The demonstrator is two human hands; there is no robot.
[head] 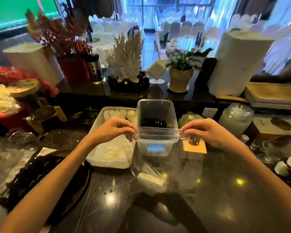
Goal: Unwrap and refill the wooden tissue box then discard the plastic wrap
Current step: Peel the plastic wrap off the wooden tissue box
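Clear plastic container (pixel 156 121) w/ blue label; white tray (pixel 97 118); tan wooden square (pixel 194 147); black glossy counter (pixel 208 190).

A banquet hall or event restaurant, viewed from behind a dark, glossy stone service counter (pixel 208 190). Beyond tall windows, rows of chairs in white covers (pixel 180 28) surround tables laid with white cloths (pixel 186 42). The counter's raised ledge holds decorations: a red dried-flower arrangement (pixel 57 34), a pale feathery centrepiece (pixel 126 54), a potted plant with white blooms (pixel 181 64) and a small card stand (pixel 156 71). Two large white paper rolls (pixel 238 63) stand at either end. A metal holder of dark utensils (pixel 94 68) sits near the flowers.
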